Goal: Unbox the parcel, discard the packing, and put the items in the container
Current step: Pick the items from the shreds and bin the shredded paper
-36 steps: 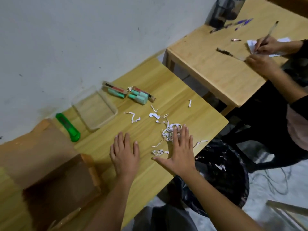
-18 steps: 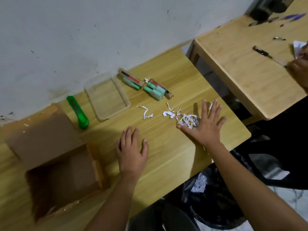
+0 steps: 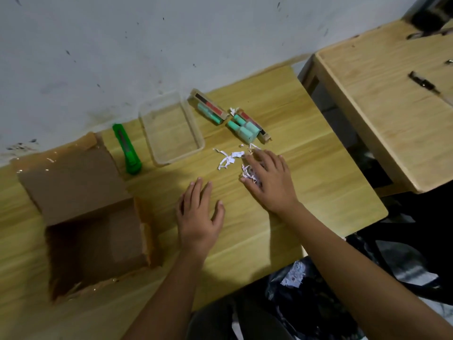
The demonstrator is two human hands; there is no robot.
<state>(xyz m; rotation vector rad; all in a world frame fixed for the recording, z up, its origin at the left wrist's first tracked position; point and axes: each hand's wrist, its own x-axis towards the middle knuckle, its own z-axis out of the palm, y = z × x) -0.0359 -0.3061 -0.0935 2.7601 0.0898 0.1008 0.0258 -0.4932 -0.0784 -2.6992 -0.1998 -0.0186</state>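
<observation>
An opened brown cardboard box (image 3: 98, 241) lies at the left of the wooden table (image 3: 318, 182), its inside dark. Behind it stands a clear plastic container (image 3: 171, 128), with nothing in it. Right of the container lie two packs of teal items (image 3: 210, 111) (image 3: 247, 127). White shredded paper (image 3: 229, 159) is strewn in front of them. My right hand (image 3: 267, 177) lies over a clump of shreds, fingers curling on it. My left hand (image 3: 198, 217) rests flat on the table, fingers apart, holding nothing.
A green utility knife (image 3: 126, 149) lies between the box and the container. A black rubbish bag (image 3: 306, 290) with some shreds in it hangs below the table's near edge. A second wooden table (image 3: 392, 114) with small objects stands at the right. The wall runs behind.
My right hand has swept left across the table, gathering the shreds into a clump under its fingers. My left hand has stayed flat. The view has shifted left.
</observation>
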